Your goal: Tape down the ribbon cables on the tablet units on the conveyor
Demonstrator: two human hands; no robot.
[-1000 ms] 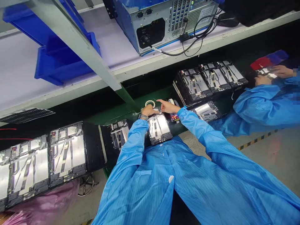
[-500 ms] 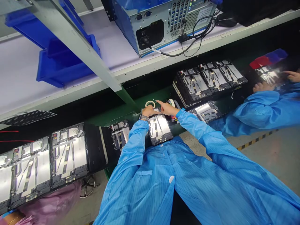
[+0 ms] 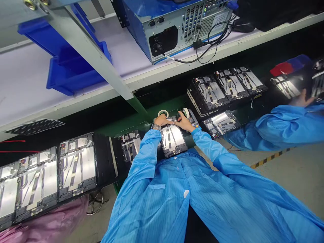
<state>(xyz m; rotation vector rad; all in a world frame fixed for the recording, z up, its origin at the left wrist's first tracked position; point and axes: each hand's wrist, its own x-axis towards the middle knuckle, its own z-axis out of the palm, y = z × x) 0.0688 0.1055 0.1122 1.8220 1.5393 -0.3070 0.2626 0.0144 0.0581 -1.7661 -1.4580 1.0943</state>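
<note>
An opened tablet (image 3: 173,139) lies in front of me, its silver battery area and dark cables showing. My left hand (image 3: 162,120) rests over its upper left part, fingers closed together; what they pinch is too small to make out. Close by on the right, my right hand (image 3: 185,123) is curled at the tablet's top edge, its fingers closed on a thin, stick-like tool whose tip points up. A roll of pale tape (image 3: 163,113) lies just behind my left hand. Another tape roll (image 3: 186,112) stands behind my right hand, beside a grey device (image 3: 193,119).
More opened tablets (image 3: 77,165) line the left, with a smaller-looking one (image 3: 131,145) by my left sleeve. Stacked tablets (image 3: 210,91) and a single one (image 3: 221,123) are at right, near a co-worker's hand (image 3: 301,100). A shelf post (image 3: 101,60) and computer case (image 3: 164,37) are above.
My right hand has drawn slightly right and down, and its index finger has bent from pointing left. The left hand stays at the tablet. The co-worker's arm has moved.
</note>
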